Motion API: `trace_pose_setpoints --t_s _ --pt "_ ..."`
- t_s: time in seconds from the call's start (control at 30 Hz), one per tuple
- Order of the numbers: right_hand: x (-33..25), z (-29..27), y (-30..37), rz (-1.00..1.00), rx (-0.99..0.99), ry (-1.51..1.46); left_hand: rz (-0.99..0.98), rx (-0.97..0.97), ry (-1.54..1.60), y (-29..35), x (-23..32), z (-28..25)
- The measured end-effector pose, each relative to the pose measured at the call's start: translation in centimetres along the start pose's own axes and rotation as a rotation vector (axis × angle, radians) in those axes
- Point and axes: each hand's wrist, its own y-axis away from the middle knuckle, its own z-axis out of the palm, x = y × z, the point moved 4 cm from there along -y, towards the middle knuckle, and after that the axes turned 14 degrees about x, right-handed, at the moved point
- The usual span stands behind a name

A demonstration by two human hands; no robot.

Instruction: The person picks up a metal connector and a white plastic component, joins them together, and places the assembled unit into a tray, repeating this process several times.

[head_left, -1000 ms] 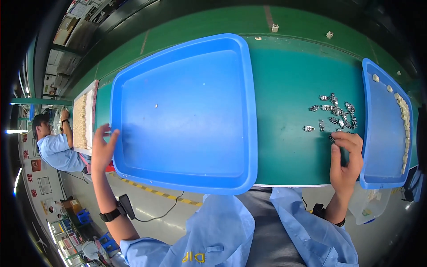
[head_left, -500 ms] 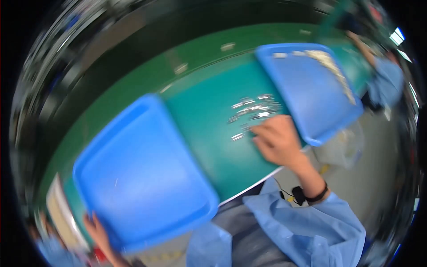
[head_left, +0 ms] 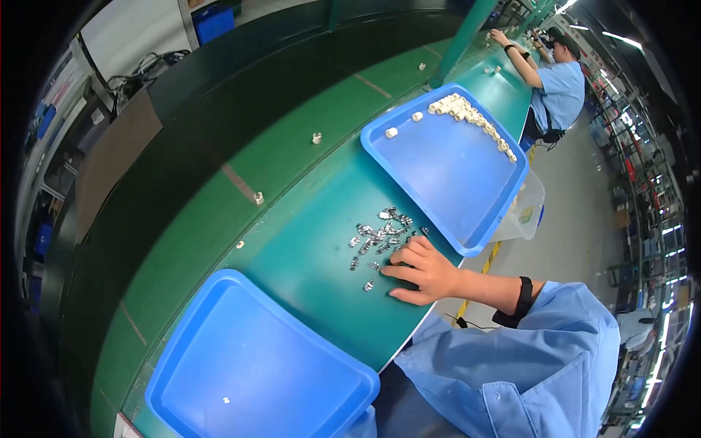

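Observation:
My right hand (head_left: 422, 271) hovers low over the green tabletop (head_left: 321, 292), at the near edge of a loose pile of small shiny metal parts (head_left: 380, 232). Its fingers are bent but apart, and nothing shows between them. One metal part (head_left: 374, 266) lies at the index fingertip; whether they touch I cannot tell. Another metal part (head_left: 368, 285) sits alone, left of the thumb. My left hand is out of view. A blue tray (head_left: 263, 358) at the lower left holds one tiny pale piece (head_left: 226, 400).
Beyond my right hand, a second blue tray (head_left: 445, 168) holds several cream-coloured cylindrical pieces (head_left: 467, 113). A green conveyor belt (head_left: 285, 171) carries a few small parts along the far side. A clear bin (head_left: 527, 208) stands beside the table. Farther up the bench sits a co-worker (head_left: 562, 87).
The view has swung round and steadied, so the trays appear shifted. My left hand, earlier at the left tray's edge, has gone out of view. My right hand remains by the metal parts.

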Motion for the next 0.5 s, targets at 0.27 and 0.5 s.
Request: trace_pose_setpoints --t_s 0.27,0.5 --pt "1.3 -0.1 0.2 -0.042 -0.143 0.008 -0.212 0.051 -0.172 7.5 5.0 -6.0" --pt "-7.4 2.6 -4.7 0.130 -0.163 -0.238 0.423 0.139 -0.409 9.4 17.1 -4.7"
